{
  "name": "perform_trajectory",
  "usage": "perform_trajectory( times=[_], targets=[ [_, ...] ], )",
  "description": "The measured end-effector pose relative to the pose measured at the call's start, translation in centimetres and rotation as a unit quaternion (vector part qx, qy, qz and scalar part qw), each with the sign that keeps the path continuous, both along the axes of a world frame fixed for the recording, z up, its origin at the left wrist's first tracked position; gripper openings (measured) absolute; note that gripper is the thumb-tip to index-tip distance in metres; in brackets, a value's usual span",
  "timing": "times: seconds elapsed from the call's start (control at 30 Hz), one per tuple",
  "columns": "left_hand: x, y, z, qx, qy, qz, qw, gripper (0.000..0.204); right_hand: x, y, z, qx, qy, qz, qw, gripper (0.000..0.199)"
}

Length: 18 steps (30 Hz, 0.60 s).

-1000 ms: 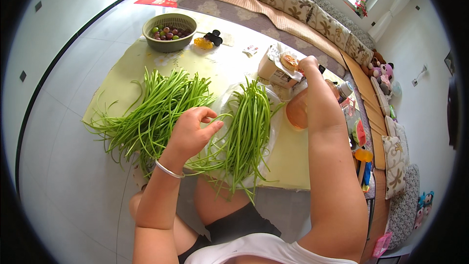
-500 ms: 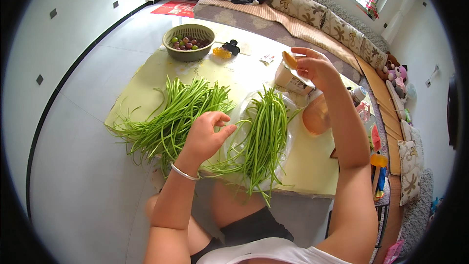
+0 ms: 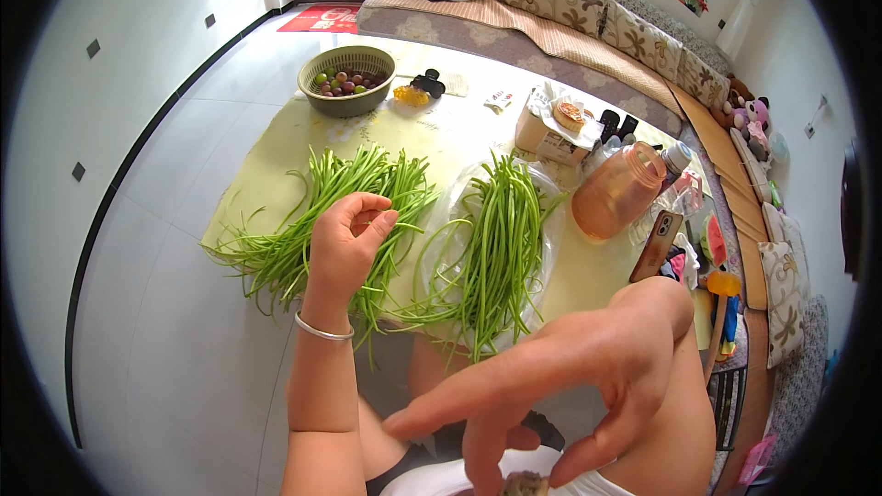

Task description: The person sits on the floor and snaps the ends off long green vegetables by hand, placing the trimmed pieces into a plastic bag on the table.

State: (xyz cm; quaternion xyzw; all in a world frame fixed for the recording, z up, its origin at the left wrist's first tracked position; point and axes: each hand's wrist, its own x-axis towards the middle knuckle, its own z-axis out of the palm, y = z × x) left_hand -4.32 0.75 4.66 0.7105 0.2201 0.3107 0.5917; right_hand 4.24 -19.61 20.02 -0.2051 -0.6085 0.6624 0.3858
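My left hand (image 3: 344,243) hovers over a loose heap of long green vegetable stems (image 3: 294,239), its fingers half curled and the thumb apart, with nothing visible in it. At the lower edge, close to my body, my right hand (image 3: 588,358) looms large. Its thumb and fingers pinch a small brownish piece of pastry (image 3: 525,484), mostly cut off by the frame. A tidier bundle of green stems (image 3: 501,257) lies on a clear plastic bag (image 3: 441,266) at the table's front. A round golden pastry (image 3: 570,115) rests on white paper atop a box (image 3: 542,140).
A grey-green colander (image 3: 347,108) of grapes stands at the back left, beside a black and yellow hair clip (image 3: 418,92). To the right are an orange translucent jug (image 3: 616,193), a phone (image 3: 656,243) and a watermelon slice (image 3: 713,239). A sofa (image 3: 551,41) runs behind the table.
My right hand has moved from the box at the far right down toward my body. The round pastry now shows on the box. My left hand has shifted left and slightly up.
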Motion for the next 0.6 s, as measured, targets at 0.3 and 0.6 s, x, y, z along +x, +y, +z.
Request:
perform_trajectory(
  times=[0.3, 0.6],
  targets=[
    [0.3, -0.6, -0.3, 0.013, 0.011, -0.017, 1.0, 0.02, -1.4, -0.7, -3.0, 0.073, 0.116, -0.063, 0.988, 0.08],
    [0.5, -0.6, -0.7, 0.112, 0.122, -0.011, 0.986, 0.01, 8.1, -4.4, -9.0, 0.039, -0.04, -0.534, 0.843, 0.027]
  ],
)
